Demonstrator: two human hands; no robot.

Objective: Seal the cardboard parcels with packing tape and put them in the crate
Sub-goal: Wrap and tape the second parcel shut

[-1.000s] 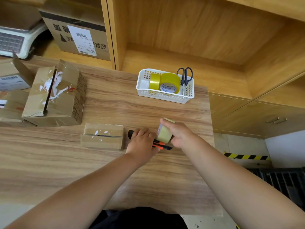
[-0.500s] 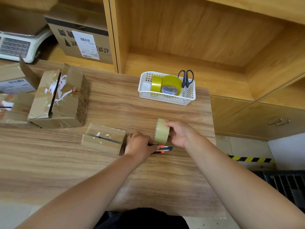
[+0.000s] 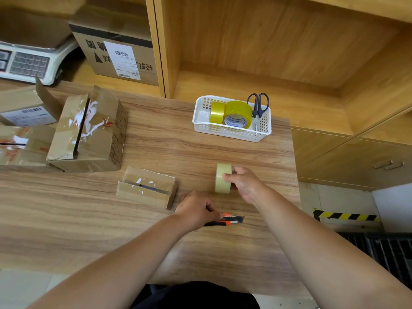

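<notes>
Left hand point(image 3: 196, 210) round half-hidden utility knife point(image 3: 233, 220), right hand point(image 3: 245, 182) on tape roll point(image 3: 221, 188)

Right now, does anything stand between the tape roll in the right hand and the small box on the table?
Nothing visible does. Only bare table lies between the tape roll and the small box. The left hand, which grips the knife, sits just nearer the person than that path, beside the box's end.

Wood-grain surface point(image 3: 66, 219) before open light-wood shelving point(image 3: 267, 41); low cabinet point(image 3: 345, 166) at right, with metal handles point(image 3: 389, 164) (two, side by side). Pale tiled floor point(image 3: 334, 197) below, marked with a yellow-and-black hazard strip point(image 3: 345, 216) beside a white wall point(image 3: 392, 208). Soft, even light.
</notes>
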